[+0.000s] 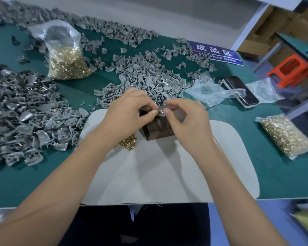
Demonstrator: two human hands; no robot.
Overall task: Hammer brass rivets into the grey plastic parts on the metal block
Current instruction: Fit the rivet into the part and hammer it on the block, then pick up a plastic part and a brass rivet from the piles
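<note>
Head view: the metal block (156, 129) stands on the pale grey mat (158, 173) at the near centre of the green surface (283, 174). A grey plastic part (161, 110) sits on top of the block, largely hidden by both hands. The left hand (127, 114) reaches in from the left; its fingers are curled and pinch at the part, and one fingertip carries a tan bandage (154, 113). The right hand (187, 119) reaches in from the right; its thumb and forefinger are pinched together at the same part. Whether a rivet is held between them cannot be told.

Loose brass rivets (128, 141) lie on the mat just left of the block, partly under the left wrist. Directly behind the block is a heap of unassembled grey parts (146, 77). A second, larger heap of parts (23, 112), some showing brass, lies on the left of the surface. A clear bag of rivets (64, 55) stands upright at the back left; another bag of rivets (286, 135) lies flat at the right. A crumpled clear plastic bag (210, 91) lies right of the central heap, overlapping a phone (242, 91). A blue sign (215, 52) reading "Finished Area" lies at the back right. An orange stool (290, 70) stands on the floor beyond the surface.
</note>
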